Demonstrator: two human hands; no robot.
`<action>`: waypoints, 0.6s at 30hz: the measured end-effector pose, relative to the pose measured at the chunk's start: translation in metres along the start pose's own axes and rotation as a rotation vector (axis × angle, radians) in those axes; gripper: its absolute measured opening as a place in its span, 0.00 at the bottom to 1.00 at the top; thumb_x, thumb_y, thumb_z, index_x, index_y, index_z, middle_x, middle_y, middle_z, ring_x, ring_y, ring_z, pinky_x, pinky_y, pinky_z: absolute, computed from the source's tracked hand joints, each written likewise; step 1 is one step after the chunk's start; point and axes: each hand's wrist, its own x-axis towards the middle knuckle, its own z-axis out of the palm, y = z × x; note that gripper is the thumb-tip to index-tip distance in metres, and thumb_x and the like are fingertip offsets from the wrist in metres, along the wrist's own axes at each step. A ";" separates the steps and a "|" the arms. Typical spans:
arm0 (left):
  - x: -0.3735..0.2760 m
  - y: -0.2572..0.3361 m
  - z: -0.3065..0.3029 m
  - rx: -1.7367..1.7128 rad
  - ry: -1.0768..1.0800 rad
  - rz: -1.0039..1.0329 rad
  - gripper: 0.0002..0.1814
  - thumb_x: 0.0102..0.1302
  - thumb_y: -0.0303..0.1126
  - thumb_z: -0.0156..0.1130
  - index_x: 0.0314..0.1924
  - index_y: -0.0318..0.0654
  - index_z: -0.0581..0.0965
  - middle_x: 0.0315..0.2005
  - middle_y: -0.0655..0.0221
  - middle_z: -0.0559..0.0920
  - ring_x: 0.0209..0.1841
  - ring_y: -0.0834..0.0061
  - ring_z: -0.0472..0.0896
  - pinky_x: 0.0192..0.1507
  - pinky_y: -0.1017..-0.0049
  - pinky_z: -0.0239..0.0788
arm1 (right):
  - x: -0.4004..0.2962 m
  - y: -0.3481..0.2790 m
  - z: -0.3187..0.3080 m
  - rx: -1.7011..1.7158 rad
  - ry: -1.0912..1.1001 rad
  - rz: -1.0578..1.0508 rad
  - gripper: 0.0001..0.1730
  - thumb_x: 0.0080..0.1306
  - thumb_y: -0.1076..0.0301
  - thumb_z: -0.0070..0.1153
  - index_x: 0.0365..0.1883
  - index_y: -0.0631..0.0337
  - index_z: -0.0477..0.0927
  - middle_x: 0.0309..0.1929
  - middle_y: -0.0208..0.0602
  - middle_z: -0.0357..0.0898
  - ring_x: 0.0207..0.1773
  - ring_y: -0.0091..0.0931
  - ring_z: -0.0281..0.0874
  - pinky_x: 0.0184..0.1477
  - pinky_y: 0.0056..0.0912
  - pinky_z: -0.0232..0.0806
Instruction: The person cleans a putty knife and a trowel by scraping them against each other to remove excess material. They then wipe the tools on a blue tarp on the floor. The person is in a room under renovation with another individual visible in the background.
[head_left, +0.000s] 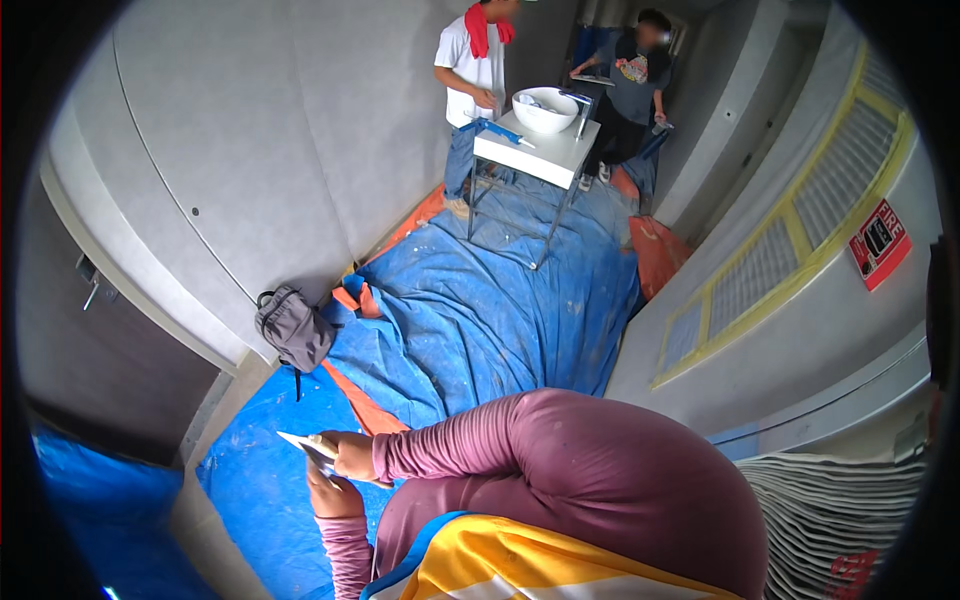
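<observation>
My right hand (355, 454) grips a putty knife (322, 445) by its pale handle, and the light pointed blade reaches left past my fingers. Just below it, my left hand (336, 496) is closed on a thin flat grey blade (318, 457), which looks like a second scraper. The two tools overlap or touch; which one is on top cannot be told. Both hands are close together over a bright blue plastic tarp (255, 457). The handle end of the left tool is hidden by my fingers.
A grey backpack (296, 330) leans on the wall beside a door (112, 337). Ahead, a white basin (544, 112) and caulking gun (499, 131) rest on a vanity stand (525, 156) between two people. Rumpled tarp (487, 330) covers the floor. A folded fire hose (825, 502) hangs right.
</observation>
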 end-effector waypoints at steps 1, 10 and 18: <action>0.005 -0.001 0.000 0.005 -0.003 -0.013 0.30 0.58 0.19 0.46 0.64 0.25 0.60 0.51 0.39 0.72 0.52 0.43 0.74 0.50 0.59 0.69 | 0.000 0.012 0.005 -0.041 0.079 -0.063 0.32 0.52 0.79 0.45 0.59 0.60 0.70 0.44 0.42 0.78 0.47 0.33 0.76 0.49 0.36 0.67; 0.015 -0.006 -0.003 0.058 -0.039 -0.055 0.29 0.59 0.21 0.47 0.63 0.24 0.61 0.53 0.37 0.71 0.50 0.40 0.74 0.50 0.58 0.70 | 0.000 0.005 -0.001 -0.020 0.006 0.005 0.33 0.52 0.77 0.45 0.60 0.58 0.69 0.48 0.45 0.78 0.53 0.36 0.74 0.53 0.36 0.66; 0.011 -0.016 0.011 0.136 0.010 0.082 0.32 0.58 0.23 0.49 0.65 0.26 0.59 0.54 0.38 0.71 0.51 0.42 0.75 0.49 0.58 0.71 | 0.006 0.008 -0.010 -0.003 -0.004 -0.008 0.31 0.55 0.78 0.45 0.60 0.59 0.69 0.49 0.44 0.77 0.51 0.35 0.74 0.53 0.35 0.66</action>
